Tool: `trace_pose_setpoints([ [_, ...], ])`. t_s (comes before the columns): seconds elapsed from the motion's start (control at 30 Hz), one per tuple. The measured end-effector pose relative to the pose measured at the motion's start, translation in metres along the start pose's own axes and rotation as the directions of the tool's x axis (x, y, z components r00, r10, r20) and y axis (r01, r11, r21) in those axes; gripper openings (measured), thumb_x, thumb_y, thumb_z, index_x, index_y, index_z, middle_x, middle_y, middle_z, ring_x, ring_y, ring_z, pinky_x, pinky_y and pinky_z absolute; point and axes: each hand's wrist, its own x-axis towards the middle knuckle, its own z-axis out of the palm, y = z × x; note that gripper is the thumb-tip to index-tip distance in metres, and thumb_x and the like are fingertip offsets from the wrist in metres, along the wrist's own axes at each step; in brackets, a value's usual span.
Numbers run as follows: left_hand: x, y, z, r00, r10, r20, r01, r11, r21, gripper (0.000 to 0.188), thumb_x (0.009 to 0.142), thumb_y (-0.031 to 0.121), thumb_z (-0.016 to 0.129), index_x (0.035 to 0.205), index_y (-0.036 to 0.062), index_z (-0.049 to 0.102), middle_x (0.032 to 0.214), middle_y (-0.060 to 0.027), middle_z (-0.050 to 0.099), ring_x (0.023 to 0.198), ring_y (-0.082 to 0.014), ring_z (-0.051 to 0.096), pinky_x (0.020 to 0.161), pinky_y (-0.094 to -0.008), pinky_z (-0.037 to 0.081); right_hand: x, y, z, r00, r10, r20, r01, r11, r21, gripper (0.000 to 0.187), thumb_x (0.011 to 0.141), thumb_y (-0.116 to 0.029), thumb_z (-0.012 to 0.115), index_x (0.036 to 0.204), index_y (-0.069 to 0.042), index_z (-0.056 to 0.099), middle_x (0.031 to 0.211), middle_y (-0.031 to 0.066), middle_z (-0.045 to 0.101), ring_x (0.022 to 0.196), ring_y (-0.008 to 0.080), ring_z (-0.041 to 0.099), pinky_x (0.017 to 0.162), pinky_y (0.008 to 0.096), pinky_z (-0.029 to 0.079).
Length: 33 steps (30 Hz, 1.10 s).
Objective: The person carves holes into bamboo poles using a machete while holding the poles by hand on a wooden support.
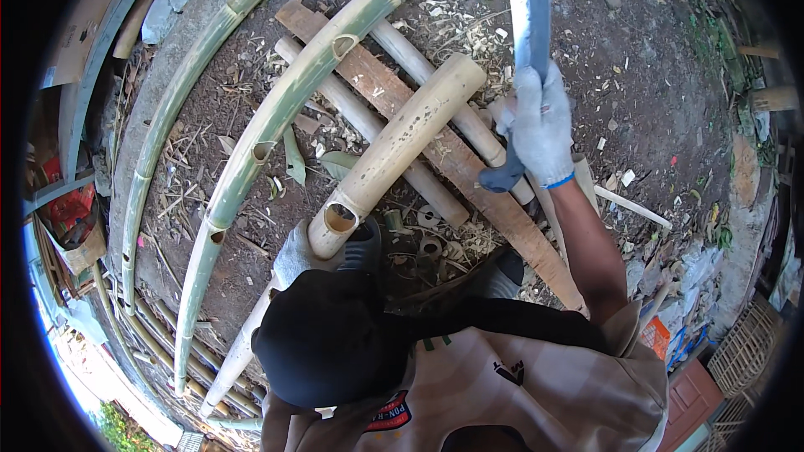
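My right hand (543, 125), in a pale work glove with a blue cuff edge, is closed round the dark handle of a machete (529, 12). Its wide blade points up and away, past the top of the picture. My left hand (297, 258), gloved too, grips the side of a thick yellowish bamboo pole (406, 134) close to a cut oval hole. That pole slants from the lower left to the middle, its far end lying across a brown wooden plank (377, 79) and two thinner poles. A dark cap and my shirt hide my left forearm.
Two long greenish bamboo poles with cut holes, one nearer (285, 109) and one farther left (167, 109), curve along the left. Wood chips (444, 12) litter the dirt. Woven baskets (745, 351) stand at the lower right, and a cardboard box (79, 243) at the left edge.
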Motion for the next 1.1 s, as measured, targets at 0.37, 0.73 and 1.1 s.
trace_pose_setpoints([
  [0.37, -0.002, -0.006, 0.011, 0.982, 0.073, -0.173, -0.084, 0.995, -0.053, 0.073, 0.072, 0.042, 0.094, 0.134, 0.0158, 0.067, 0.118, -0.0185, 0.077, 0.111, -0.0415, 0.075, 0.095, -0.0520, 0.061, -0.003, 0.018, 0.009, 0.989, -0.139, -0.047, 0.138, 0.990, -0.011, 0.031, 0.115, -0.031, 0.050, 0.112, 0.000, 0.056, 0.079, 0.0119, 0.061, 0.078, 0.0267, 0.067, 0.074, 0.0477, 0.054],
  [0.73, 0.000, -0.010, 0.005, 0.992, 0.074, -0.102, -0.080, 0.995, -0.055, 0.082, 0.071, 0.046, 0.093, 0.139, 0.0122, 0.064, 0.124, -0.0188, 0.074, 0.114, -0.0414, 0.074, 0.098, -0.0513, 0.060, -0.013, 0.042, 0.009, 0.920, -0.381, 0.088, 0.385, 0.847, -0.367, 0.033, 0.113, -0.032, 0.052, 0.116, 0.000, 0.056, 0.068, 0.0117, 0.060, 0.059, 0.0344, 0.063, 0.064, 0.0489, 0.055],
  [1.1, -0.002, 0.005, -0.014, 0.990, 0.082, -0.118, -0.091, 0.993, -0.072, 0.066, 0.072, 0.042, 0.091, 0.128, 0.0141, 0.069, 0.116, -0.0176, 0.077, 0.110, -0.0416, 0.074, 0.096, -0.0502, 0.060, -0.029, 0.061, -0.019, 0.732, 0.286, 0.618, -0.313, 0.947, -0.067, 0.031, 0.107, -0.023, 0.069, 0.132, -0.007, 0.057, 0.087, 0.0019, 0.064, 0.073, 0.0112, 0.065, 0.059, 0.0275, 0.054],
])
